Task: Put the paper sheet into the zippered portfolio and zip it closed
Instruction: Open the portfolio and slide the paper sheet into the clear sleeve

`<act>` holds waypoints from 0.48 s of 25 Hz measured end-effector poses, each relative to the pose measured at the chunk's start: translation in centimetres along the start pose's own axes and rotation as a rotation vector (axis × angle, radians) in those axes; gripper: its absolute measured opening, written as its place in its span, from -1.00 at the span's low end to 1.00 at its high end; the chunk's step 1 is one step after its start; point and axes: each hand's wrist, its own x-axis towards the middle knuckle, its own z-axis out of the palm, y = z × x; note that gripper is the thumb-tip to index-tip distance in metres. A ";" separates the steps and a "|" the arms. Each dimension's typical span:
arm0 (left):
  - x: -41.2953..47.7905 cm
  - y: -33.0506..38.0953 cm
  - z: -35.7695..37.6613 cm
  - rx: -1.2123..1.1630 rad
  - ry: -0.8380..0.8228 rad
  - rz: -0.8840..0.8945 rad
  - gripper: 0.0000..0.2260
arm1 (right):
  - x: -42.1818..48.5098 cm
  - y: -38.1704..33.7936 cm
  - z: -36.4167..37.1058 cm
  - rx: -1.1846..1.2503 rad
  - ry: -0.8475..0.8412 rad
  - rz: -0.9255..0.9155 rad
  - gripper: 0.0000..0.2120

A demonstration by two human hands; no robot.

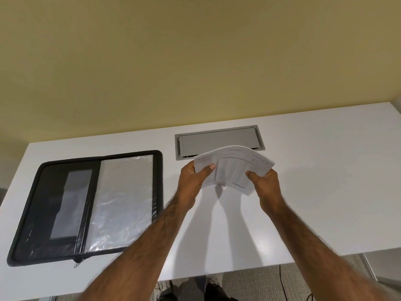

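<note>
Both hands, left hand [193,175] and right hand [265,178], pinched the bowed paper sheet [233,168]; the open portfolio [86,205], well left of that grip, awaited loading next.

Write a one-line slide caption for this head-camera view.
Left hand and right hand bend a paper sheet over the desk beside the open zippered portfolio.

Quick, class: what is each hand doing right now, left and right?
Left hand: closed on the paper sheet, thumb on top at its left edge.
Right hand: closed on the same sheet, grip at its right edge.
</note>
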 end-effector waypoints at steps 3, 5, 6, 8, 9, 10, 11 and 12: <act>-0.1 0.1 0.4 0.012 -0.011 0.022 -0.77 | -0.1 0.2 -0.1 0.006 0.015 -0.018 -0.62; -0.2 0.3 0.6 0.022 -0.005 0.021 -0.79 | -0.2 0.1 0.0 0.009 0.035 -0.013 -0.62; -0.3 0.4 0.6 0.023 -0.004 0.020 -0.79 | -0.2 0.0 0.0 0.009 0.040 -0.016 -0.62; -0.3 0.5 0.5 0.032 -0.012 0.031 -0.79 | -0.3 -0.4 0.1 -0.008 0.036 -0.034 -0.56; -0.3 0.7 0.4 0.040 -0.016 0.037 -0.78 | -0.3 -0.7 0.1 -0.022 0.034 -0.041 -0.52; -0.3 0.8 0.4 0.048 -0.017 0.044 -0.79 | -0.3 -1.0 0.1 -0.035 0.032 -0.046 -0.48; -0.3 0.9 0.3 0.055 -0.018 0.049 -0.80 | -0.3 -1.2 0.0 -0.045 0.026 -0.050 -0.45; -0.3 0.9 0.2 0.062 -0.023 0.052 -0.81 | -0.3 -1.3 0.0 -0.055 0.021 -0.051 -0.45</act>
